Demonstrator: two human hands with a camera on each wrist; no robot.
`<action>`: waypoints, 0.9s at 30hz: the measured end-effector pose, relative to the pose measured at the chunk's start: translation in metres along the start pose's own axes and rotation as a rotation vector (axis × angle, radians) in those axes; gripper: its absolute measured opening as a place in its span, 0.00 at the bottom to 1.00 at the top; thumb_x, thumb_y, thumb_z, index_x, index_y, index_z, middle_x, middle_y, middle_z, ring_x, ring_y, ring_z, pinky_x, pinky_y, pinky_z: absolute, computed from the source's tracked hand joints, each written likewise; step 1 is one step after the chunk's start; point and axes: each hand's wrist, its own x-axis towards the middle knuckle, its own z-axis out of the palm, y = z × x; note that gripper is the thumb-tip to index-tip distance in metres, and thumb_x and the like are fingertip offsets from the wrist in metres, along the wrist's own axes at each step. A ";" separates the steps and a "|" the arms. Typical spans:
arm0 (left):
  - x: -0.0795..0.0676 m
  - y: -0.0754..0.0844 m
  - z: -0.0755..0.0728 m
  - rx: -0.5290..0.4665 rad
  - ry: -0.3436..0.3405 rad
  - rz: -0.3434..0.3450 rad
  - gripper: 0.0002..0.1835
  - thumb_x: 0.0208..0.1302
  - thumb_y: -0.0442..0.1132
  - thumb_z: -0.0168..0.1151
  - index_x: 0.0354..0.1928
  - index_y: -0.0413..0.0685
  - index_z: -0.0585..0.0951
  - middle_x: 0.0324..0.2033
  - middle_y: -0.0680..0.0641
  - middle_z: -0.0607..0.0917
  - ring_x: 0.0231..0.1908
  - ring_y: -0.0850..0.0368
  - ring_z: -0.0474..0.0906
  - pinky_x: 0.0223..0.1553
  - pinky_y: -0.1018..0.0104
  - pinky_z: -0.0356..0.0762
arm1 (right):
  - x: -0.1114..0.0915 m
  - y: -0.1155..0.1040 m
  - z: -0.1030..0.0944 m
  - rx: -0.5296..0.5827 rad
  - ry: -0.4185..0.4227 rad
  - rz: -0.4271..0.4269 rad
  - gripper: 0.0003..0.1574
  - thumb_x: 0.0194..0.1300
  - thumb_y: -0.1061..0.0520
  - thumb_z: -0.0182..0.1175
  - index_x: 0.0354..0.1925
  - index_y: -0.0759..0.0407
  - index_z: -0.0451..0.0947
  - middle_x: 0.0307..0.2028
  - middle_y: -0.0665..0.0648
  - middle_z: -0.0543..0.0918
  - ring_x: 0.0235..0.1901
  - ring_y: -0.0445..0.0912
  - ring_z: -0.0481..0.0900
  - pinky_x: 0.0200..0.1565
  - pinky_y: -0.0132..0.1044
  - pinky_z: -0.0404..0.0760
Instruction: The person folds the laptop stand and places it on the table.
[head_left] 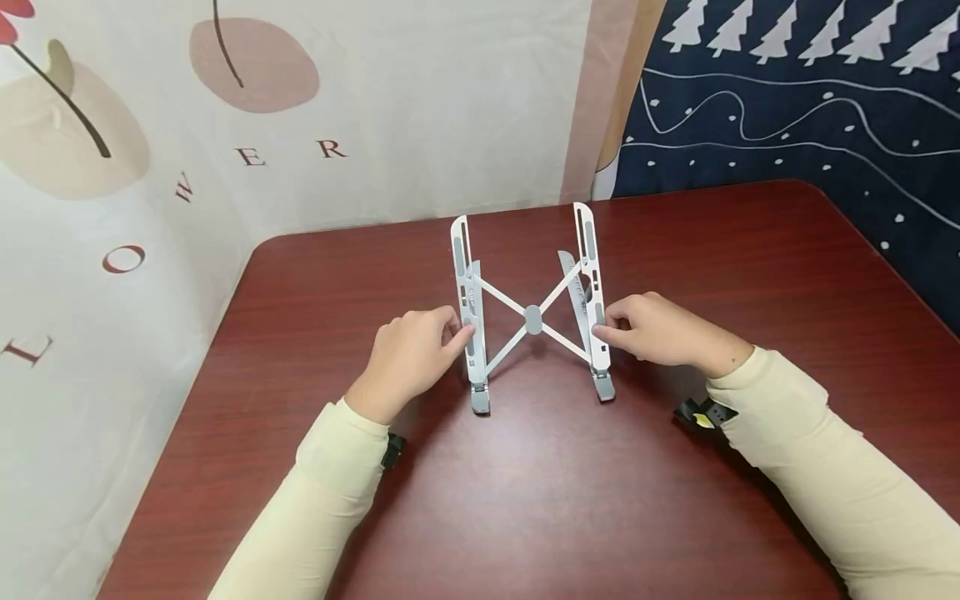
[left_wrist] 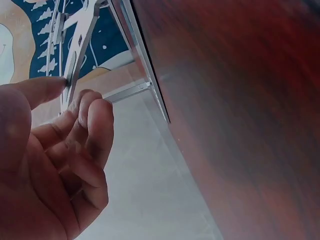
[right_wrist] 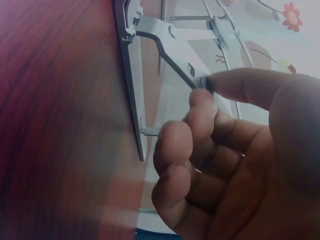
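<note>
Standing at centre frame, a white X-braced stand [head_left: 533, 319], left hand [head_left: 411, 357] pinching its left rail [head_left: 460, 258], right hand [head_left: 663, 331] pinching its right rail [head_left: 590, 239], reddish-brown table [head_left: 525, 517] beneath, dark tree-patterned cloth [head_left: 787, 125] at upper right.

the right wrist view's top edge crops the stand [right_wrist: 180, 52].

Your left sleeve [head_left: 292, 517] and right sleeve [head_left: 832, 475] are pale yellow and plain, with soft wrinkles and wide cuffs. A bit of black strap [head_left: 393, 451] peeks out under your left cuff [head_left: 341, 446]. Under your right cuff [head_left: 772, 396], a black band [head_left: 722, 411] has a bright yellow patch [head_left: 703, 421]. Your left hand [head_left: 408, 358] and right hand [head_left: 663, 332] are bare.
</note>
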 end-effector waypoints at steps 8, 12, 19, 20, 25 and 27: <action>-0.004 0.000 0.000 -0.007 -0.033 0.017 0.16 0.68 0.56 0.60 0.24 0.60 0.77 0.13 0.59 0.74 0.19 0.55 0.73 0.22 0.61 0.65 | -0.002 0.002 0.001 0.040 -0.064 -0.047 0.18 0.68 0.55 0.63 0.21 0.54 0.75 0.14 0.48 0.72 0.14 0.40 0.71 0.22 0.33 0.69; -0.005 0.001 0.001 -0.009 -0.048 0.024 0.17 0.67 0.57 0.61 0.22 0.60 0.76 0.12 0.58 0.72 0.18 0.56 0.72 0.21 0.62 0.65 | -0.003 0.004 0.001 0.049 -0.071 -0.058 0.16 0.68 0.56 0.64 0.22 0.56 0.77 0.15 0.48 0.73 0.14 0.40 0.72 0.22 0.33 0.70; -0.003 0.003 0.000 -0.026 -0.115 0.039 0.17 0.64 0.58 0.65 0.24 0.58 0.77 0.12 0.57 0.71 0.18 0.57 0.69 0.22 0.62 0.65 | -0.004 0.007 -0.001 0.057 -0.068 -0.045 0.16 0.67 0.57 0.64 0.22 0.56 0.77 0.14 0.48 0.73 0.14 0.41 0.73 0.22 0.32 0.68; -0.002 0.003 0.000 -0.027 -0.127 0.038 0.17 0.64 0.59 0.65 0.23 0.58 0.77 0.12 0.57 0.71 0.18 0.57 0.69 0.22 0.62 0.65 | -0.004 0.007 -0.001 0.061 -0.066 -0.049 0.16 0.67 0.56 0.64 0.22 0.57 0.77 0.14 0.48 0.73 0.14 0.41 0.73 0.22 0.32 0.68; -0.001 0.001 0.002 -0.042 -0.170 0.041 0.18 0.62 0.59 0.66 0.23 0.58 0.78 0.14 0.58 0.74 0.18 0.58 0.70 0.22 0.62 0.65 | -0.003 0.006 -0.002 0.066 -0.060 -0.065 0.16 0.66 0.56 0.66 0.22 0.56 0.77 0.14 0.48 0.74 0.14 0.41 0.73 0.22 0.33 0.68; 0.000 0.000 0.002 -0.049 -0.175 0.043 0.18 0.61 0.59 0.67 0.23 0.58 0.78 0.14 0.57 0.74 0.19 0.58 0.70 0.23 0.62 0.65 | -0.001 0.006 -0.003 0.059 -0.058 -0.067 0.16 0.65 0.56 0.67 0.21 0.55 0.77 0.15 0.48 0.74 0.15 0.41 0.74 0.23 0.33 0.68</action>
